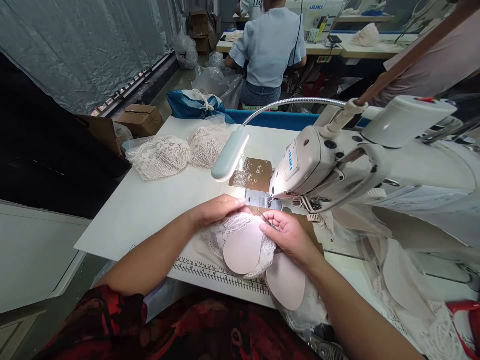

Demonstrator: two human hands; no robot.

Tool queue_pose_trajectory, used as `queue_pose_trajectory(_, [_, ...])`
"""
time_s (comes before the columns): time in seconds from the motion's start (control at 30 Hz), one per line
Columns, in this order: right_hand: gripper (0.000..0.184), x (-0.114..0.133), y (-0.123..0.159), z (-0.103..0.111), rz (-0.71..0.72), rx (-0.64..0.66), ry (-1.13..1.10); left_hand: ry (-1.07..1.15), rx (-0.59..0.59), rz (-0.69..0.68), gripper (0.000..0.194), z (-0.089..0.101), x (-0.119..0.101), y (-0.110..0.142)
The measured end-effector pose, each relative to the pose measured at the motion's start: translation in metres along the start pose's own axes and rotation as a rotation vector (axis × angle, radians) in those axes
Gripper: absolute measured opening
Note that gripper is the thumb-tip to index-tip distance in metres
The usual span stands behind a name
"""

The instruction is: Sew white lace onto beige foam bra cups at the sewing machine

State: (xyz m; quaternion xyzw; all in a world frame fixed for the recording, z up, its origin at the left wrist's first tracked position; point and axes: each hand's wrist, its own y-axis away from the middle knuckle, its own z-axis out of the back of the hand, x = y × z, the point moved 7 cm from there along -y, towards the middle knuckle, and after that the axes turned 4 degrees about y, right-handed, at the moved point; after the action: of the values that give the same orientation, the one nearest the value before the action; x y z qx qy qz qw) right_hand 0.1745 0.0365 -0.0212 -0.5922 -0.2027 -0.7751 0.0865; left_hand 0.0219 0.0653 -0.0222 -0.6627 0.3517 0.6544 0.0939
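The lace cups (pixel 240 240) are openwork cloth with smooth, matt pink padding; the sewing machine (pixel 318 170) is glossy white enamel; its lamp neck (pixel 292 102) is ribbed bright metal; the table (pixel 150 205) is smooth, matt white.

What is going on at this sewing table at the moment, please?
A person sits at a sewing machine with a lace bra piece on the table, right by the needle. The left hand lies flat on the lace, and the right hand pinches a thin dark tool at the lace's edge. A lamp lights the spot. Finished lace pieces lie at the far left of the table, and another person sits at a table behind.
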Motion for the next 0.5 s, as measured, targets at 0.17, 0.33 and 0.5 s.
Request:
queue_pose_trajectory(0.17, [0.023, -0.007, 0.001, 0.008, -0.034, -0.052, 0.055, 0.172, -0.103, 0.022, 0.051, 0.020, 0.004, 0.000])
queue_pose_trajectory(0.33, [0.024, -0.010, 0.001, 0.009, -0.025, -0.069, 0.073, 0.188, -0.087, -0.012, 0.058, 0.026, -0.001, 0.001])
queue_pose_trajectory(0.5, [0.023, -0.011, 0.002, 0.011, -0.015, -0.070, 0.113, 0.154, -0.084, -0.042, 0.061, 0.031, -0.006, 0.003])
